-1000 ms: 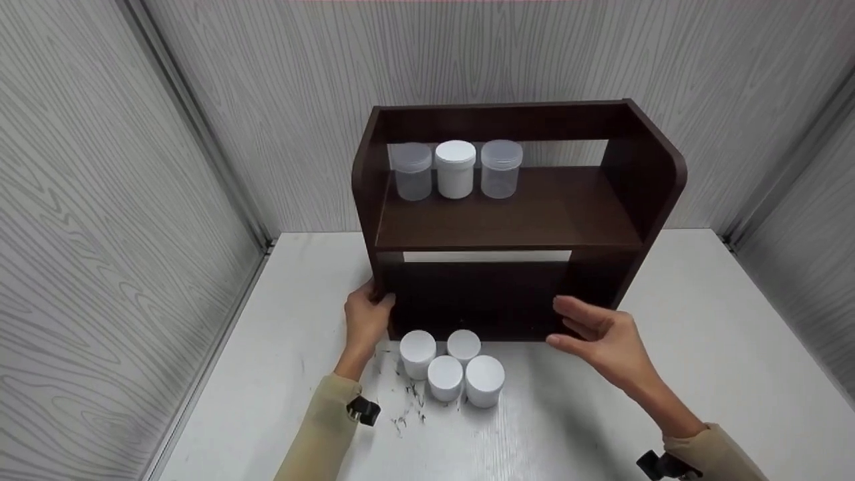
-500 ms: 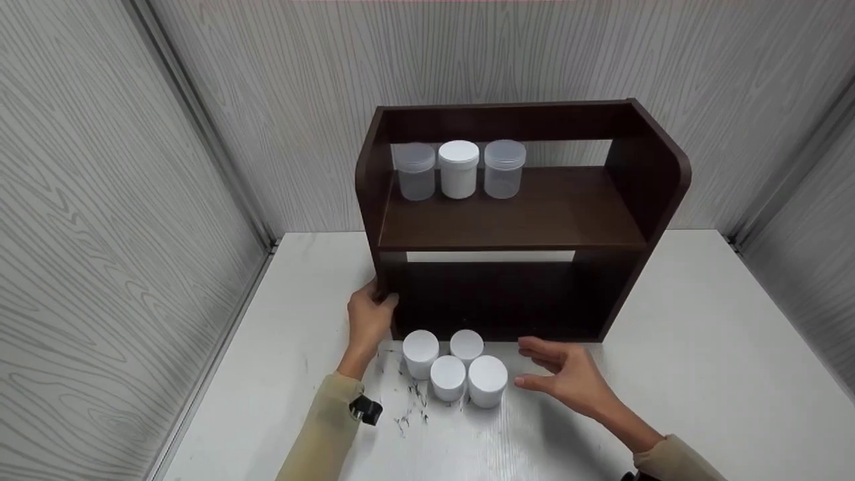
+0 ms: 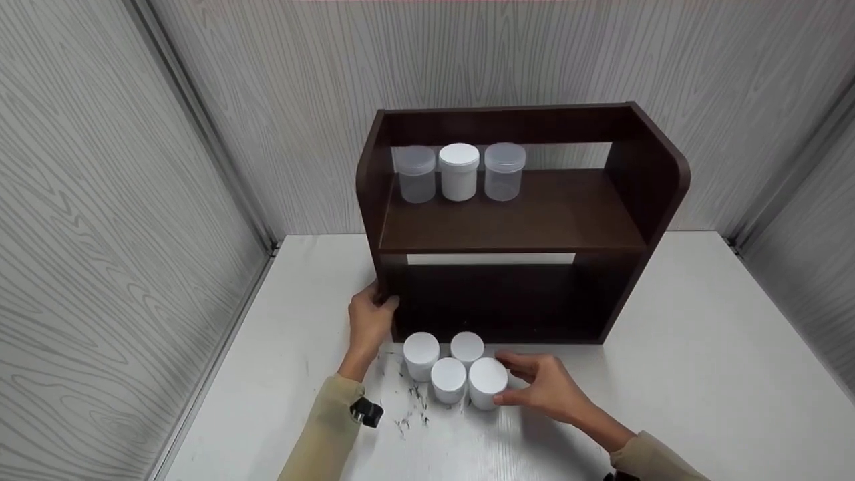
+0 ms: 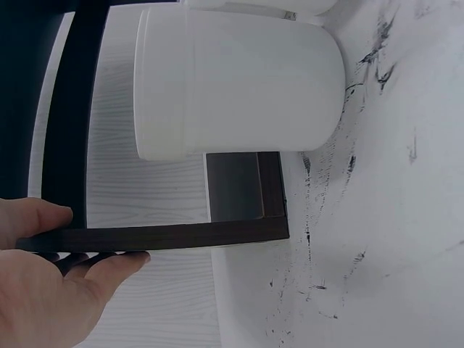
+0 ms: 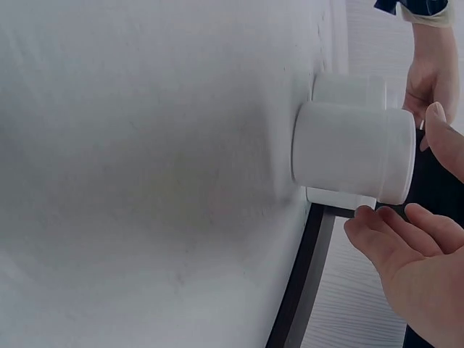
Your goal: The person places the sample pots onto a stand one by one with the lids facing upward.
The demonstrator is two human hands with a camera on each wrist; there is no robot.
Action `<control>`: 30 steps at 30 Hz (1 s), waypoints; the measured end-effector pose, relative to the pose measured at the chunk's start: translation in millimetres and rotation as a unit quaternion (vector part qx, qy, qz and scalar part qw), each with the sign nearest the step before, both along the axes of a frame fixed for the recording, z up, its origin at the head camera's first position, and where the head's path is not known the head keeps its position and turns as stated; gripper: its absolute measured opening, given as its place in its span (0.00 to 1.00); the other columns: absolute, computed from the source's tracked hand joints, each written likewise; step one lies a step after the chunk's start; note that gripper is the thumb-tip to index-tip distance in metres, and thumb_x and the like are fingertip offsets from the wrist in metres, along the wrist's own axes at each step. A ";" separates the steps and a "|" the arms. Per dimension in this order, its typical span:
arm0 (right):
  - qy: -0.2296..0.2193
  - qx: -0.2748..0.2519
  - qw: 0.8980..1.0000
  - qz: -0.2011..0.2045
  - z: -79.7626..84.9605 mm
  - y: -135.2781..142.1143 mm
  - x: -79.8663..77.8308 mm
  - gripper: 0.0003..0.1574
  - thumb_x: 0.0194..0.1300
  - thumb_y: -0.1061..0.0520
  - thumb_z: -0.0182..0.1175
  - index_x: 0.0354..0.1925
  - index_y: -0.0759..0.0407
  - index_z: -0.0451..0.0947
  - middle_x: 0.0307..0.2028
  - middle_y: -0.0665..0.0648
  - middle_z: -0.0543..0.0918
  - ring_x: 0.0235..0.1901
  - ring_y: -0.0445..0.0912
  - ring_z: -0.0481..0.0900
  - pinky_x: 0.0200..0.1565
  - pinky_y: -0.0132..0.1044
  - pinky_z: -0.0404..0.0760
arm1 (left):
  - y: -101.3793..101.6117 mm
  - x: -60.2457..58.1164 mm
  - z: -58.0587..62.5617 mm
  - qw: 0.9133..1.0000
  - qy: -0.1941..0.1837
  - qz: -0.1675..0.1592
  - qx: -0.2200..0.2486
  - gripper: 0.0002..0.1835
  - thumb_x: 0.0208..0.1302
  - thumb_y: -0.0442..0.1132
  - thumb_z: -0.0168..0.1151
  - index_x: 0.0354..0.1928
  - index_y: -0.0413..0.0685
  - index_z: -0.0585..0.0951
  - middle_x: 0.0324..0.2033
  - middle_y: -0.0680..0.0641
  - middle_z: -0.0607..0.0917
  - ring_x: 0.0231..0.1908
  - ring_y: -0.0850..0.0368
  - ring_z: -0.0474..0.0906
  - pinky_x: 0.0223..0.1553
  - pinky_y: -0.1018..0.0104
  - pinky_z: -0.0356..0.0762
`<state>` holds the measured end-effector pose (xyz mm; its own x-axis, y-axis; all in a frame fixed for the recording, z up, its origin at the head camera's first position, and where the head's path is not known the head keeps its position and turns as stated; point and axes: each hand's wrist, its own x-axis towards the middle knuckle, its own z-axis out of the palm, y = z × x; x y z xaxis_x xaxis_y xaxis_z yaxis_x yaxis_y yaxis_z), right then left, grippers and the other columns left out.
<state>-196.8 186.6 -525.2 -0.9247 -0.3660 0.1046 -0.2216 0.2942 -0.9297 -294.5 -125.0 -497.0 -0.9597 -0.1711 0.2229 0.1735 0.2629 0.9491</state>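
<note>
My left hand (image 3: pixel 369 324) grips the left side panel of a dark brown two-tier shelf (image 3: pixel 534 224); the left wrist view has the thumb on one face of the panel edge (image 4: pixel 181 235) and the fingers on the other. Several white lidded jars (image 3: pixel 448 375) stand grouped before the shelf. At the front right jar (image 3: pixel 487 379), my right hand (image 3: pixel 551 391) reaches in from the right, thumb and fingers spread to either side of it. The right wrist view has the fingertips (image 5: pixel 366 214) right beside that jar's lid, with a narrow gap.
On the upper tier stand a white jar (image 3: pixel 458 172) between two translucent jars, the left one (image 3: pixel 417 175) and the right one (image 3: pixel 504 172). Black scuff marks (image 3: pixel 414 397) streak the white table (image 3: pixel 674 374). Grey wood-grain walls (image 3: pixel 187 287) enclose the sides and back.
My right hand has moved left and towards me, from before the shelf's right side to the front right jar. The left hand keeps its grip on the shelf; the jars stay put.
</note>
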 end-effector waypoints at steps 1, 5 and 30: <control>0.000 -0.003 1.000 0.000 -1.2 -1.0 -0.8 0.47 0.54 0.57 0.83 0.66 0.76 0.75 0.64 0.73 0.79 0.63 0.67 0.78 0.62 0.45 0.79 | -0.1 -0.2 0.3 1.000 -0.001 0.002 -0.001 0.24 0.69 0.29 0.63 0.65 0.27 0.78 0.55 0.32 0.85 0.56 0.41 0.83 0.56 0.50 0.81; -0.002 -0.018 1.000 0.004 -5.3 -3.7 -2.8 0.47 0.54 0.60 0.83 0.66 0.77 0.75 0.64 0.74 0.78 0.63 0.67 0.78 0.61 0.39 0.79 | 0.1 -0.5 0.8 1.000 -0.003 0.001 -0.004 0.23 0.69 0.30 0.63 0.64 0.28 0.79 0.54 0.33 0.86 0.55 0.42 0.84 0.55 0.50 0.81; -0.005 -0.010 1.000 0.015 -8.2 -5.4 -8.5 0.46 0.54 0.62 0.82 0.66 0.76 0.75 0.64 0.72 0.79 0.61 0.63 0.81 0.59 0.39 0.81 | -0.6 -0.5 0.8 1.000 -0.005 -0.003 0.004 0.24 0.70 0.30 0.63 0.66 0.30 0.78 0.57 0.34 0.85 0.57 0.43 0.84 0.57 0.51 0.81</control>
<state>-205.2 181.3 -533.4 -0.9142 -0.3920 0.1026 -0.2207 0.2694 -0.9374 -295.0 -125.6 -496.2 -0.9632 -0.1664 0.2112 0.1649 0.2551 0.9528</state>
